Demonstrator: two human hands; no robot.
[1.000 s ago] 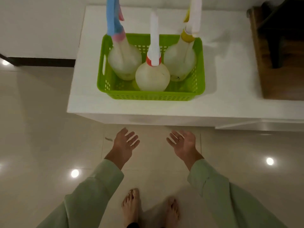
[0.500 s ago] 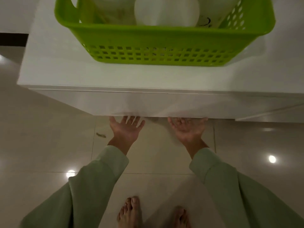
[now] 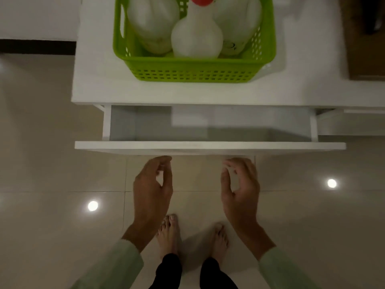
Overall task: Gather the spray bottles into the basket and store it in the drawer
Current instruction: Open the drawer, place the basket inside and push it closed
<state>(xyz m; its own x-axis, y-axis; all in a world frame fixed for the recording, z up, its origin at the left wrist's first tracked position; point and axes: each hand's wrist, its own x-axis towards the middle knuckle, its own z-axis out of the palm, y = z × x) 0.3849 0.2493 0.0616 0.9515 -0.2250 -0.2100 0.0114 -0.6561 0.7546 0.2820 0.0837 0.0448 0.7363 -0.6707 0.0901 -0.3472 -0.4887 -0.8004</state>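
Observation:
A green perforated basket (image 3: 193, 71) stands on the white cabinet top (image 3: 93, 88). Three whitish spray bottles sit upright in it: one at the left (image 3: 152, 21), one in front with a red collar (image 3: 196, 38), one at the right (image 3: 239, 24); their heads are cut off by the frame. Below the top, a white drawer (image 3: 208, 146) is pulled out, and its grey inside looks bare. My left hand (image 3: 153, 192) and my right hand (image 3: 240, 190) hover just in front of the drawer's front panel, fingers curled and apart, holding nothing.
A brown wooden piece (image 3: 364, 38) stands at the right on the cabinet. Glossy beige floor tiles (image 3: 52, 163) lie below, with lamp reflections. My bare feet (image 3: 168, 232) stand close under the hands, in front of the drawer.
The drawer was shut with both hands at its lower edge; now it is pulled out and both hands have let go and drawn back.

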